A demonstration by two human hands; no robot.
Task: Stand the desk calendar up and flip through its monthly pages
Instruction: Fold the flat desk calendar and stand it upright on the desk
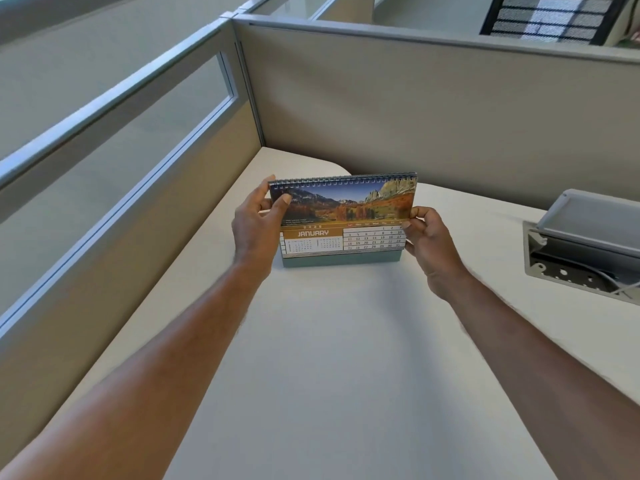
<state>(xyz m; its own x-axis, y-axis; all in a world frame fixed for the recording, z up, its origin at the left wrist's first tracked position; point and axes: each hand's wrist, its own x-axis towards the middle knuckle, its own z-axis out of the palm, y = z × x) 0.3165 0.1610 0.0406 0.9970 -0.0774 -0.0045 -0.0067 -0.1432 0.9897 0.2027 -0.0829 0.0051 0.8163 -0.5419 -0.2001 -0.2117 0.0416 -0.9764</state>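
1. The desk [329,358] fills the lower and middle frame: a smooth, off-white matte top with a rounded cut-out at its far corner.
2. Partitions [415,98] close it in at the upper left and top, with flat beige panels, grey metal trim and a glazed strip along the left wall.
3. The calendar [343,220] stands upright at frame centre, its base on the desk. It is a spiral-bound tent type with dark wire coils along the top edge. The facing page is glossy: a mountain photo with orange autumn trees above, and below it a tan band reading JANUARY, two tiny month grids and a larger date grid. A plain grey-green card strip runs along the bottom.
4. A cable box [585,244] sits at the right edge, grey and rectangular, its lid raised over a perforated metal tray with wires.
5. The left hand [254,230] grips the calendar's upper left corner, thumb on the front of the page, fingers behind.
6. The right hand [429,240] pinches the page's right edge between thumb and fingertips, about halfway up.
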